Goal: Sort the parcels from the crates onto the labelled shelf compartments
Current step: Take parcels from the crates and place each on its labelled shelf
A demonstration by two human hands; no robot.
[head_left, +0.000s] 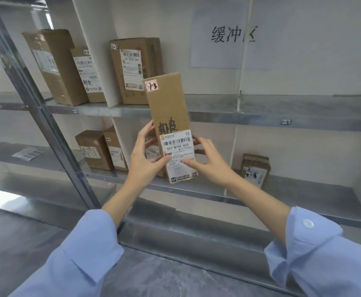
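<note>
Tall parcel (171, 112) marked 1-3, held up before the shelves (218, 117).
The left hand (142, 156) curls round its lower left edge and the right hand (206, 160) pinches the lower right. It hangs upright in mid-air, partly covering the 1-2 box (135, 67). Gripped only low down, I judge it could tip, or get shelved short of the 1-3 tag (285, 122) further right.

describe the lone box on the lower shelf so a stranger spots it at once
Find the metal shelf. On its lower level, far right, a small brown box stands by the wall. It is the rightmost box, apart from the rest.
</note>
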